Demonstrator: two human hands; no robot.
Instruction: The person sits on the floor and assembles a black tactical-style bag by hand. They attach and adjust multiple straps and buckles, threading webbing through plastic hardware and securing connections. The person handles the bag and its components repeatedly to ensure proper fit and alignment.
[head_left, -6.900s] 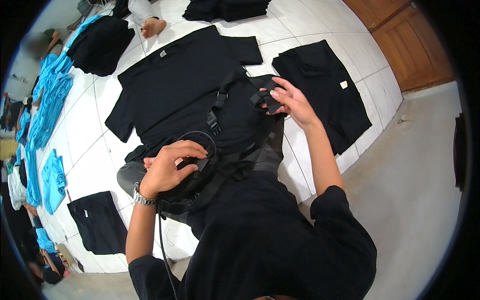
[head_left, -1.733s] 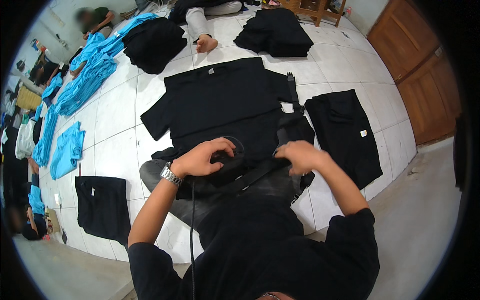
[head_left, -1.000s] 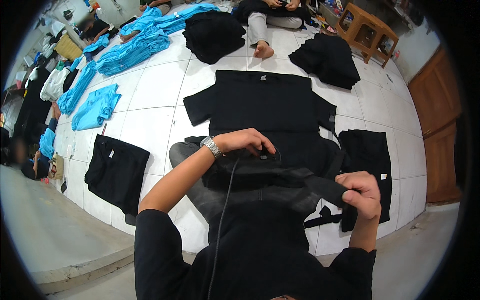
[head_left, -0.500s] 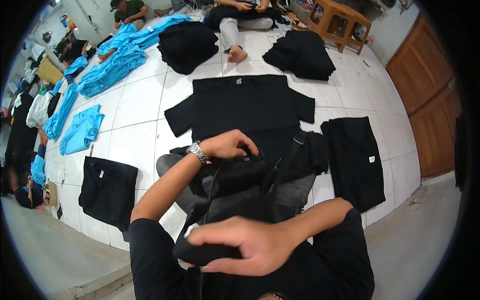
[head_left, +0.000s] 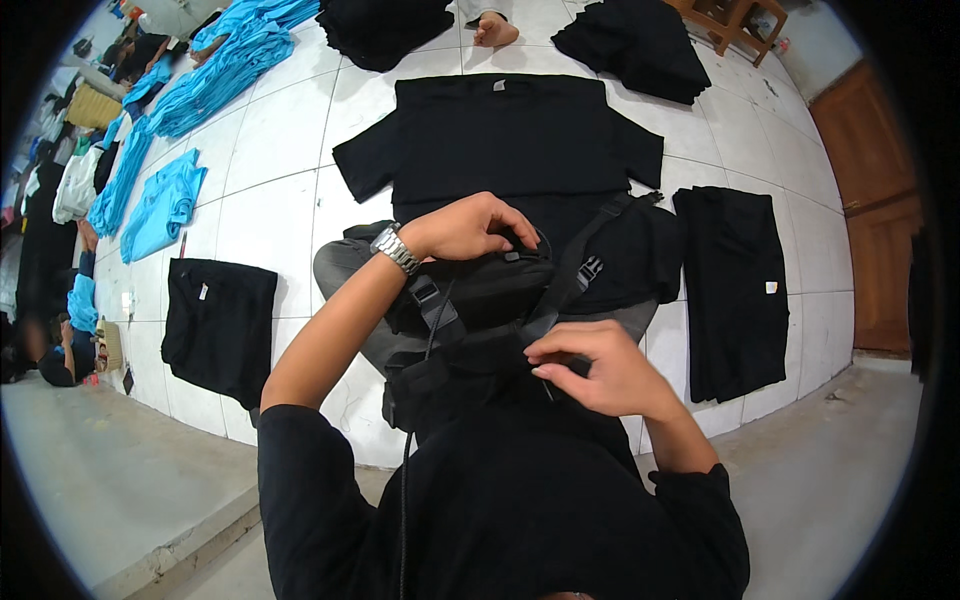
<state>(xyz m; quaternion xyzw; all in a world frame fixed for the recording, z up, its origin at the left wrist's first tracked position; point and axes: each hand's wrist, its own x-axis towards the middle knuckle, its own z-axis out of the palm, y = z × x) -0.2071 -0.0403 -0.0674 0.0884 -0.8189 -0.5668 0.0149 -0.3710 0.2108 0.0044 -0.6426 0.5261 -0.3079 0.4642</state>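
In my lap lies a black waist bag (head_left: 470, 300) with straps, plastic buckles and a thin cord. My left hand (head_left: 472, 228), with a metal watch on its wrist, is at the bag's far edge, its fingers curled down onto the zip area. Nearer to me, my right hand (head_left: 600, 368) is closed in a pinch by the bag's near right side, next to a strap (head_left: 562, 295). What lies between its fingertips is too dark to make out. Beyond the bag a black T-shirt (head_left: 500, 140) is spread flat on the tiles, its lower part passing behind the bag.
Folded black garments lie at left (head_left: 220, 320) and right (head_left: 735, 290). Two black piles (head_left: 630, 45) stand at the back, a person's bare foot (head_left: 495, 30) between them. Blue garments (head_left: 215, 90) stretch along the left, near other people. A wooden door (head_left: 870, 190) is at right.
My right hand has moved from close to my chest, where it held a dark rounded thing, out to the bag's near side. My left hand stays at the bag. The view has tilted nearer.
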